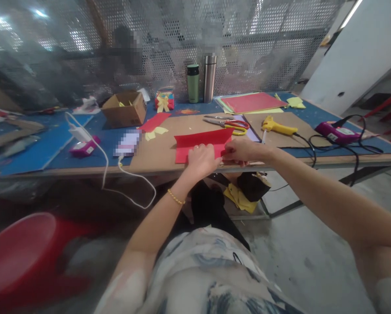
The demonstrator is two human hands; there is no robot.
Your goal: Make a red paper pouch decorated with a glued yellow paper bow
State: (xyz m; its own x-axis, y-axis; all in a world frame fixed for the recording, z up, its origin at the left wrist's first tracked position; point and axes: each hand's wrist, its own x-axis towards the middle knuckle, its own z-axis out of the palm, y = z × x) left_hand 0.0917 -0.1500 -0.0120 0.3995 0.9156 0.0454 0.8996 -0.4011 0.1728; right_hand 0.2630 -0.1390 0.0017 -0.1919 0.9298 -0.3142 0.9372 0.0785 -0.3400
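A sheet of red paper (202, 138) lies at the table's front edge, its far long side folded up into a raised flap. On its near part rests my left hand (202, 159), the fingers flat and pressing down. My right hand (241, 151) pinches the sheet's right end, fingers closed, with the fingertips partly hidden. Just behind the sheet lie scissors with yellow handles (239, 131) and another pair with red handles (241, 123). A yellow glue gun (279, 126) is to the right of them.
Brown cardboard (156, 150) covers the table under the work. A phone (127, 143) with a white cable lies left, near a cardboard box (125, 111). Two flasks (210, 80) stand at the back, beside coloured sheets (254, 103). Black cords run from a purple power strip (337, 132).
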